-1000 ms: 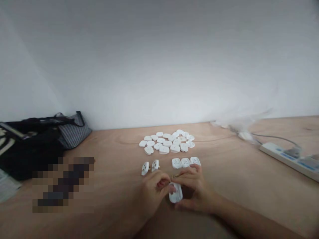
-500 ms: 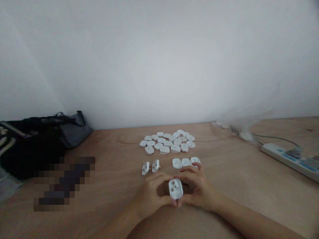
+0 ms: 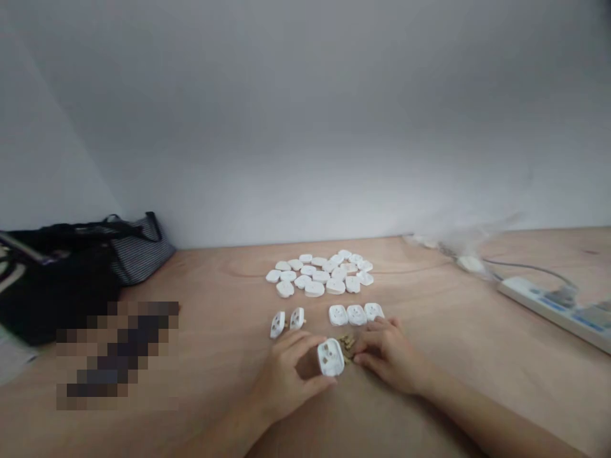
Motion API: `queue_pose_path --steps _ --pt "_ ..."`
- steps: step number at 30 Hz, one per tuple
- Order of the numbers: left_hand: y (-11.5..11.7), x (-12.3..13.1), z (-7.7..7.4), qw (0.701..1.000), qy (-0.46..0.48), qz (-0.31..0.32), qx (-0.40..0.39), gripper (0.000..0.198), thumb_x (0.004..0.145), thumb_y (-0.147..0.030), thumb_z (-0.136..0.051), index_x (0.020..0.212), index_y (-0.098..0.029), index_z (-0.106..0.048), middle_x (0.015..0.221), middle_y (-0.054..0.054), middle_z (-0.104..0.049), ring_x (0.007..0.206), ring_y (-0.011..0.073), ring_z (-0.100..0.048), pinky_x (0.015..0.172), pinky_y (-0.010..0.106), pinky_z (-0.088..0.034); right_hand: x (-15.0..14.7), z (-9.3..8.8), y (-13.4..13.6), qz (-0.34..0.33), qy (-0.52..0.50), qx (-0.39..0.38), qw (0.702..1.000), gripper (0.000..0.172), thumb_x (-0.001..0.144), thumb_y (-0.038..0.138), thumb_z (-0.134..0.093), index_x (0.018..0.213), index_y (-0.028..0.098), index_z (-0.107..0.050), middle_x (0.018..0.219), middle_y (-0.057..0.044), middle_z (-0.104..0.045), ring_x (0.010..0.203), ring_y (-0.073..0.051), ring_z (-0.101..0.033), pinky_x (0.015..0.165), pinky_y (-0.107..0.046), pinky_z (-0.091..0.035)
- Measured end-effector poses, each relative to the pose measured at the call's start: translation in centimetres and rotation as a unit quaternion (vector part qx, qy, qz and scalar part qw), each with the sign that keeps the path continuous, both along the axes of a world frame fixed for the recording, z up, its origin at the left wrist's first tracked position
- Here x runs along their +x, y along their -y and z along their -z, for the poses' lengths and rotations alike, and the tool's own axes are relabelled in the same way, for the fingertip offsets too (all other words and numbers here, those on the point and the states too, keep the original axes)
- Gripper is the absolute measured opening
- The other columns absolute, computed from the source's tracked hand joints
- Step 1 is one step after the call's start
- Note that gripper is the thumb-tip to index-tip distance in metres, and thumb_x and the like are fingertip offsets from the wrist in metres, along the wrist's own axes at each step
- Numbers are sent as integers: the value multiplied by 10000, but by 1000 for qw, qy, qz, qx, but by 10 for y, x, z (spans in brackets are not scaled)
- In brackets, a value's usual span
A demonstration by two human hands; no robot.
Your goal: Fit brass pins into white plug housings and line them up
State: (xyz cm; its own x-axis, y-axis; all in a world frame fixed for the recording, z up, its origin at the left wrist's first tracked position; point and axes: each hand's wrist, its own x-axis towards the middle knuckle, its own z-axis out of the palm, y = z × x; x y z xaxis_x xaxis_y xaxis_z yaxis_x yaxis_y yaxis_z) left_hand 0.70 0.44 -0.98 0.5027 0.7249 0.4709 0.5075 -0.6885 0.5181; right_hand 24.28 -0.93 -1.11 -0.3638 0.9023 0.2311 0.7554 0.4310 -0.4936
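Observation:
My left hand (image 3: 291,375) holds a white square plug housing (image 3: 331,357) between thumb and fingers, its open inner side with brass parts facing me. Just right of it lies a small pile of brass pieces (image 3: 347,343). My right hand (image 3: 384,356) is at the pile's right edge, thumb and fingertips close together; whether they pinch a piece is too small to tell. Behind the hands, three white housings (image 3: 356,315) lie in a row. Two more housings with brass parts (image 3: 296,318) stand tilted at the left.
Several white covers (image 3: 321,277) are grouped farther back on the wooden table (image 3: 214,356). A black bag (image 3: 62,280) and a blurred-out dark object (image 3: 119,350) are on the left. A power strip (image 3: 554,308) and clear plastic bag (image 3: 463,245) are on the right.
My right hand has let go of the housing and moved right and down to the brass pieces, which now show. My left hand keeps the housing, shifted slightly left.

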Motion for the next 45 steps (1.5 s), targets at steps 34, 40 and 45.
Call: queue_pose_path --steps 34,40,45 --pt "5 7 -4 999 23 -39 -8 347 636 -279 -754 960 -193 -667 898 52 -691 837 225 -642 764 330 -513 -14 -7 12 -114 -15 201 973 423 833 361 -604 1247 330 -518 1190 -54 -570 1052 -244 -495 887 -421 -331" --pt "7 7 -5 999 32 -27 -12 375 625 -306 -777 964 -192 -664 905 53 -694 842 228 -643 775 337 -509 -14 1 9 -101 -61 231 966 326 806 331 -627 1126 292 -578 1057 -40 -634 971 -219 -538 877 -408 -313" --pt "10 6 -5 999 38 -13 -12 385 639 -325 -776 983 -197 -658 913 53 -694 837 221 -641 772 328 -506 -14 2 9 -106 -61 277 953 235 806 302 -625 1040 295 -614 1016 -21 -649 941 -207 -546 875 -411 -297"
